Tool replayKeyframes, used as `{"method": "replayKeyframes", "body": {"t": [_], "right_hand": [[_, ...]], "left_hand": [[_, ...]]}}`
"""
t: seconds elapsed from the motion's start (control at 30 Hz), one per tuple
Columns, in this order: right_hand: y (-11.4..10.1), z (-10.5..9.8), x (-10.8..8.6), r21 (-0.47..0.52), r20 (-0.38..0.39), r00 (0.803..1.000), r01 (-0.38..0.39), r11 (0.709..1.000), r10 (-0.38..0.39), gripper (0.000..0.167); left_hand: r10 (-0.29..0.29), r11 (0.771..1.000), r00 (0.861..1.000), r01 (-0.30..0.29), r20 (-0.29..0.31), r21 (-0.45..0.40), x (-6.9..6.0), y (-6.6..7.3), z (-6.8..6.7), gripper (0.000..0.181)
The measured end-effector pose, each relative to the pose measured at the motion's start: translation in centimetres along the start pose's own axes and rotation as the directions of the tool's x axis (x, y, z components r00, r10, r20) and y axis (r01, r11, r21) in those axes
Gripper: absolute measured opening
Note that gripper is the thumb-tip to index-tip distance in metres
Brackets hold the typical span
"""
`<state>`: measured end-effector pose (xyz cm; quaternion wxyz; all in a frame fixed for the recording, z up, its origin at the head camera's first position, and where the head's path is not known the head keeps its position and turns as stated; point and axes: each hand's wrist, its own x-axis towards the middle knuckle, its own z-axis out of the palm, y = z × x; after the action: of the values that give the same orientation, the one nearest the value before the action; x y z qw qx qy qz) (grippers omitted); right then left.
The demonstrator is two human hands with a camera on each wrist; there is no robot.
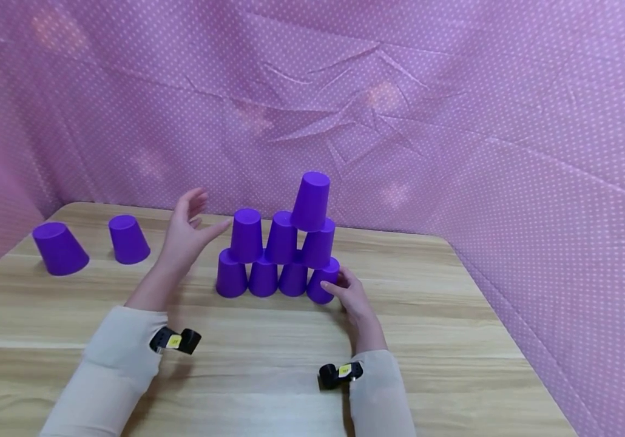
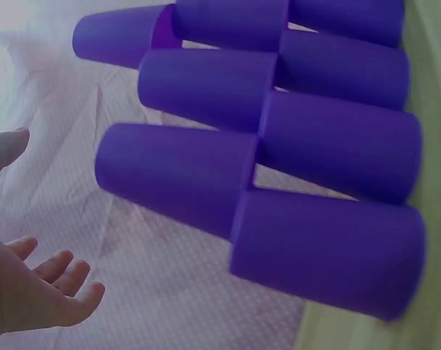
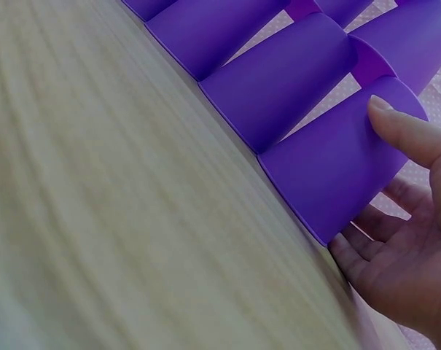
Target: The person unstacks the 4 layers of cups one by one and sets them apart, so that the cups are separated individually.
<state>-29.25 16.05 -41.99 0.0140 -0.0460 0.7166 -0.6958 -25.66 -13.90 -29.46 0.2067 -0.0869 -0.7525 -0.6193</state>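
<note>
Upside-down purple cups are stacked as a pyramid. Several form the bottom row (image 1: 263, 279), three stand in the row above (image 1: 281, 240), and a single top cup (image 1: 311, 200) straddles the middle and right ones. My right hand (image 1: 353, 297) holds the bottom row's rightmost cup (image 3: 329, 160), the thumb on its front and the fingers around its far side. My left hand (image 1: 184, 233) is raised just left of the second row's left cup (image 2: 176, 171), fingers spread with nothing in them. In the left wrist view a gap separates the left fingers (image 2: 74, 281) from the cups.
Two more upside-down purple cups, a far-left one (image 1: 61, 249) and one nearer the stack (image 1: 128, 240), stand apart on the wooden table (image 1: 247, 376). Pink dotted cloth (image 1: 454, 152) hangs behind and along the sides.
</note>
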Motion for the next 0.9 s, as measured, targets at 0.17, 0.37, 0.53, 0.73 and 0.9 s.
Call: {"method": "replayKeyframes", "body": {"t": [0.17, 0.37, 0.53, 0.73, 0.9], "right_hand": [[0.0, 0.0, -0.1, -0.004, -0.004, 1.0, -0.002, 1.0, 0.002, 0.049], [-0.1, 0.1, -0.1, 0.0, 0.001, 1.0, -0.004, 1.0, 0.004, 0.05], [-0.3, 0.1, 0.0, -0.015, -0.006, 1.0, -0.007, 1.0, 0.007, 0.049], [-0.3, 0.2, 0.1, -0.025, -0.014, 1.0, -0.005, 1.0, 0.005, 0.048], [-0.3, 0.2, 0.0, -0.019, -0.007, 1.0, -0.002, 1.0, 0.002, 0.049]], "left_hand": [[0.019, 1.0, 1.0, -0.019, 0.02, 0.021, 1.1, 1.3, 1.0, 0.078], [0.034, 0.999, 0.998, -0.035, 0.052, 0.024, 2.1, 2.3, 2.3, 0.076], [0.056, 0.998, 0.994, -0.056, 0.097, -0.007, 2.4, 3.0, 4.0, 0.075], [0.093, 0.996, 0.986, -0.091, 0.14, -0.025, 2.8, 3.6, 6.3, 0.073], [0.074, 0.997, 0.982, -0.073, 0.171, -0.013, 3.3, 3.9, 8.0, 0.074]]}}
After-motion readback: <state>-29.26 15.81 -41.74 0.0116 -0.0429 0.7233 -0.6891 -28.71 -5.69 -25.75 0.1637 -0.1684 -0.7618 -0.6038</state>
